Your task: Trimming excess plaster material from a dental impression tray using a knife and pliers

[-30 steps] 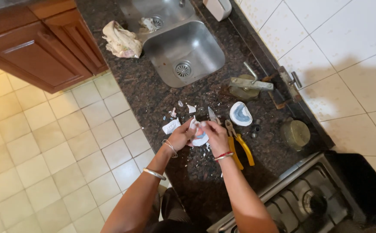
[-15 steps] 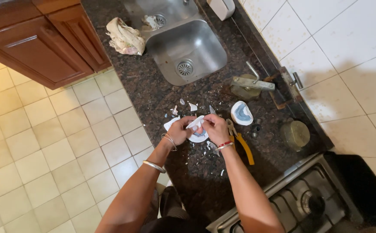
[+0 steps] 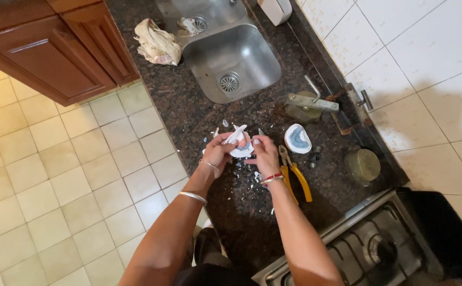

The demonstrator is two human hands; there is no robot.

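Both hands meet over the dark granite counter [image 3: 188, 111]. My left hand [image 3: 219, 152] and my right hand [image 3: 265, 153] together grip a broken white ceramic piece with blue on it [image 3: 240, 143], held just above the counter. Small white shards [image 3: 254, 176] lie scattered under and around the hands. A round white-and-blue ceramic fragment [image 3: 297, 139] rests on the counter to the right of my right hand. Yellow-handled pliers [image 3: 296, 175] lie right beside my right wrist.
A steel sink [image 3: 244, 55] sits at the far end with a crumpled cloth [image 3: 156, 43] to its left. A metal bracket-like tool [image 3: 311, 101] and a round lidded jar [image 3: 363, 165] stand near the tiled wall. A gas stove [image 3: 368, 249] is at the near right. Wooden cabinets [image 3: 45, 58] flank the tiled floor.
The view has shifted slightly. Both hands have stayed closed on the ceramic piece, turning it a little; a flat white shard by my left hand is now hidden or gone.
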